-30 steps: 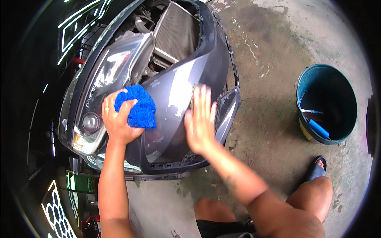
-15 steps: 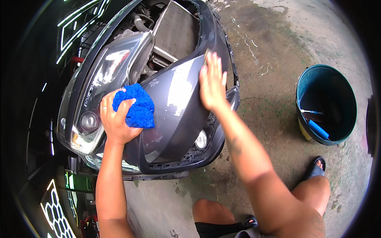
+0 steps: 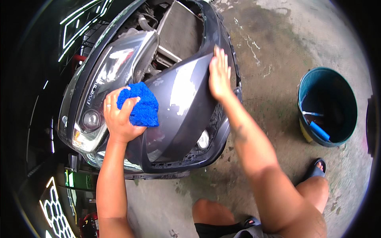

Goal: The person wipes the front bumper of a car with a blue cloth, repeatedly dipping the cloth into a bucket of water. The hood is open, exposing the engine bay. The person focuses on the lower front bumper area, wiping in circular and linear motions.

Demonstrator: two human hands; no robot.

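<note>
Sizing down from the room: stained concrete floor (image 3: 274,135) to the right, light strips (image 3: 51,210) against a dark left side. Bumper (image 3: 184,127) sits on the car front, smooth, curved, dark grey, with a bright white patch; can't tell if that's bare filler or glare. Judgement: stiff along the ridge, flexier at the edges, paint easy to mark; best support is a flat palm, not the thin rim. Radiator (image 3: 180,31) is exposed behind it, fins likely fragile. Teal bucket (image 3: 331,89) stands well apart, tools inside. Headlight (image 3: 115,63) is hard, probably slick. Left hand (image 3: 121,117) is closed round a blue cloth (image 3: 143,109), soft and light, beside the headlight. Right hand (image 3: 219,73) lies flat along the ridge, fingers together; a tan sliver (image 3: 216,48) shows past the tips, can't tell whether it's gripped.
</note>
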